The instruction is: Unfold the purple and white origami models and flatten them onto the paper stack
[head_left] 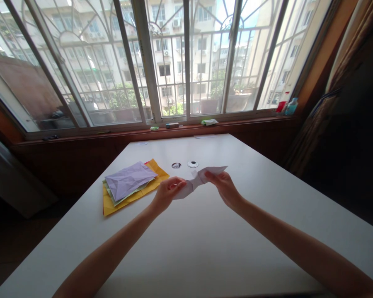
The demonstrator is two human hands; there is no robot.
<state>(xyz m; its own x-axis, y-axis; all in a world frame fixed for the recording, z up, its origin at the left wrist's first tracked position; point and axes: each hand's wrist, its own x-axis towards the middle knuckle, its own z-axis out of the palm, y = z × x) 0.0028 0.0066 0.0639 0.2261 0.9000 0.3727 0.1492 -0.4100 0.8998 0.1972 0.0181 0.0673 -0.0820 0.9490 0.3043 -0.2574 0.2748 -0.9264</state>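
Between my two hands is a folded piece of white paper point(198, 179), narrow in the middle and wider at both ends, held above the table. My left hand point(169, 191) pinches its left end between thumb and fingers. At the right end, my right hand point(223, 186) grips the paper with the thumb on top and the fingers behind. Just beyond the paper, two small round pieces lie on the table: a dark patterned disc point(176, 165) and a white disc with a black spot point(192, 164).
Left of my hands, a lavender folded sheet point(130, 177) tops a stack with pale green and yellow paper point(110, 209) on the white table point(186, 256). Small packets point(209, 122) and bottles point(291, 106) stand along the windowsill. A curtain point(317, 111) hangs at the right.
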